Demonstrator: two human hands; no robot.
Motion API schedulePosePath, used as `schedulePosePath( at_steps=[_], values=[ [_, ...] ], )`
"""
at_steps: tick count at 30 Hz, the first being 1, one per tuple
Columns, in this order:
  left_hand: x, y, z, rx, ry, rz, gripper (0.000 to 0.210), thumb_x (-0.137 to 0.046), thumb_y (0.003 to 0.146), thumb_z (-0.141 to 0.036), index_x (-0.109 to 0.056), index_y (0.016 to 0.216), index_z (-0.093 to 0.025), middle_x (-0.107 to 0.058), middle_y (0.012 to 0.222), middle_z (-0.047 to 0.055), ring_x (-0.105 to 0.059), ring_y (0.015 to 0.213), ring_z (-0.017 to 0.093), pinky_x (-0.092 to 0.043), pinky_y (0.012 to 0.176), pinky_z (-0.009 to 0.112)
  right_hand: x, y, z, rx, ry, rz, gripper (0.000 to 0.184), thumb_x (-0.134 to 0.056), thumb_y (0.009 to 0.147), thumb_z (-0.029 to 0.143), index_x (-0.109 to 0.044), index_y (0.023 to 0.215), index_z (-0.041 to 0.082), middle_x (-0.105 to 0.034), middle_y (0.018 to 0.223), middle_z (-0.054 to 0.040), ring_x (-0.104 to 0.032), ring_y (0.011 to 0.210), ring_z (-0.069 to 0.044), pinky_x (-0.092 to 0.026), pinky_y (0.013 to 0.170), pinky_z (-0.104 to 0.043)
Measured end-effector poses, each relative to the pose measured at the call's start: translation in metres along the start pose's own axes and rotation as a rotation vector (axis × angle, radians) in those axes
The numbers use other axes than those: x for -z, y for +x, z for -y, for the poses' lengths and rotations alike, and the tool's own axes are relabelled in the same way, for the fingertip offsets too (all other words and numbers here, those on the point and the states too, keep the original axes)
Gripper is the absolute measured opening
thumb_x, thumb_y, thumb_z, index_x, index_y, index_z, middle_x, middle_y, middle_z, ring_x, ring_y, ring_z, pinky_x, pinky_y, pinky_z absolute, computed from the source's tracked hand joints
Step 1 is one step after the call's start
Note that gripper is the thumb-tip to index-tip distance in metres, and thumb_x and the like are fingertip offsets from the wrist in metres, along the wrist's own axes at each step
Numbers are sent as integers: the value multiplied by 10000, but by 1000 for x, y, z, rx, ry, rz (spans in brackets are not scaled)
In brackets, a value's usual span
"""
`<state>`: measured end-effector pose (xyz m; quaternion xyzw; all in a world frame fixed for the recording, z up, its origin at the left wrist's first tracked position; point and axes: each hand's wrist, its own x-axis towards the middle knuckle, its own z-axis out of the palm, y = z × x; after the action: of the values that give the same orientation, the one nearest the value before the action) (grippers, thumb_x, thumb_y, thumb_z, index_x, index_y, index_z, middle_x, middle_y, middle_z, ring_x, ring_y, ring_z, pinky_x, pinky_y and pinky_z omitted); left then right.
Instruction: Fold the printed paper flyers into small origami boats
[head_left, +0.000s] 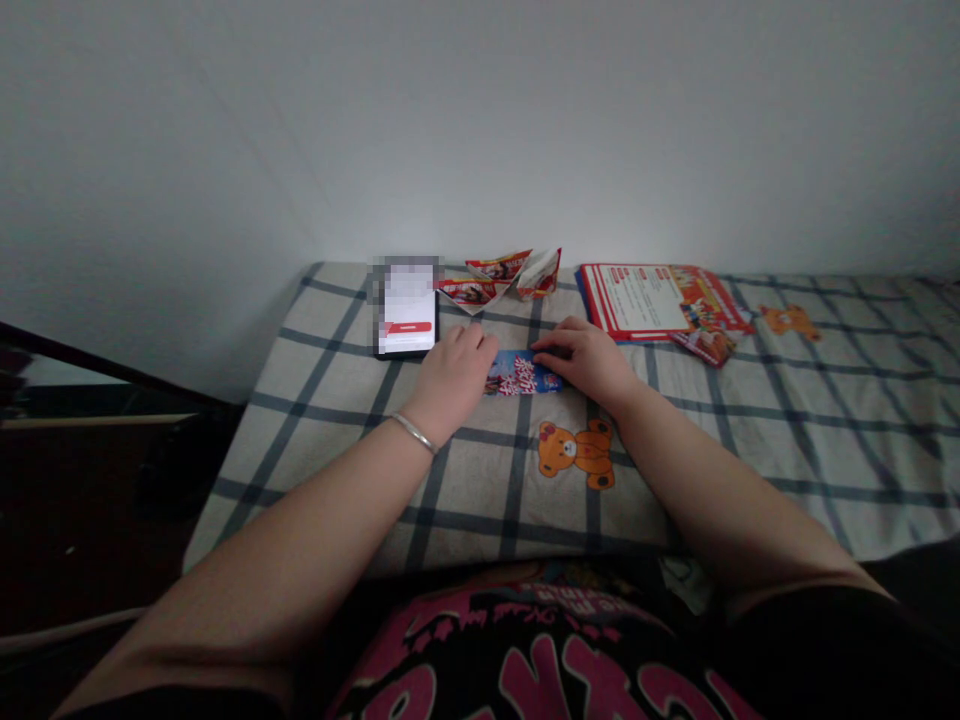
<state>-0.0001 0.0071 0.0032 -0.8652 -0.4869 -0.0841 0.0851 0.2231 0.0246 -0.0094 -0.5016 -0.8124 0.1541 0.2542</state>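
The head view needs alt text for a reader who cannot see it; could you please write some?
Both hands, left hand and right hand, press flat on a folded blue printed paper on a checked cloth with a bear print. Behind lie a lit phone, folded paper shapes and a stack of red leaflets.

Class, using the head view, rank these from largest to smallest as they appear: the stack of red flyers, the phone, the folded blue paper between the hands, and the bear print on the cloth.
1. Stack of red flyers
2. Phone
3. Bear print and folded blue paper: look alike in size, and the hands hide part of the paper, so no ranking between them.
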Motion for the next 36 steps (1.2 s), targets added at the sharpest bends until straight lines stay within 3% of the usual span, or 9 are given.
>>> schedulePosePath(
  at_steps=[9,17,22,26,31,36],
  values=[
    [1,-2,4,-39,4,-1,226,-451,948,-102,-665,993,-160,-607,987,108,-546,911,255,-464,701,351,-1,7,3,-69,-20,30,44,-689,845,245,-730,847,226,-679,855,-35,-601,772,-175,-455,700,-319],
    [7,-2,9,-110,-77,52,225,-481,960,-152,-695,1019,-114,-628,1008,119,-543,974,278,-473,822,392,0,7,2,-58,-39,22,64,-677,859,254,-716,831,212,-628,842,-35,-588,774,-178,-460,693,-322],
    [8,-5,10,-135,-92,30,257,-547,964,-288,-698,1092,-124,-623,998,112,-552,974,272,-479,850,387,0,7,2,24,-74,-12,55,-705,845,259,-744,849,220,-618,950,-65,-601,913,-211,-485,815,-348],
    [8,-6,8,-138,-58,24,266,-573,951,-296,-697,1094,-110,-619,994,114,-566,980,279,-492,829,382,2,9,4,24,-42,39,134,-656,875,221,-776,931,245,-654,999,-57,-623,891,-189,-497,788,-326],
    [13,-8,4,-134,-20,31,290,-587,951,-330,-693,1107,-110,-625,983,104,-580,968,272,-496,811,372,10,9,11,9,-90,142,248,-726,833,413,-791,1015,257,-680,1035,-52,-648,869,-185,-511,766,-325],
    [18,-11,1,-129,22,35,297,-579,957,-336,-682,1118,-109,-622,990,101,-579,983,270,-491,800,358,14,2,20,29,-255,156,440,-708,789,599,-778,1086,282,-672,1110,-64,-636,1010,-259,-510,843,-390]
  ],
)
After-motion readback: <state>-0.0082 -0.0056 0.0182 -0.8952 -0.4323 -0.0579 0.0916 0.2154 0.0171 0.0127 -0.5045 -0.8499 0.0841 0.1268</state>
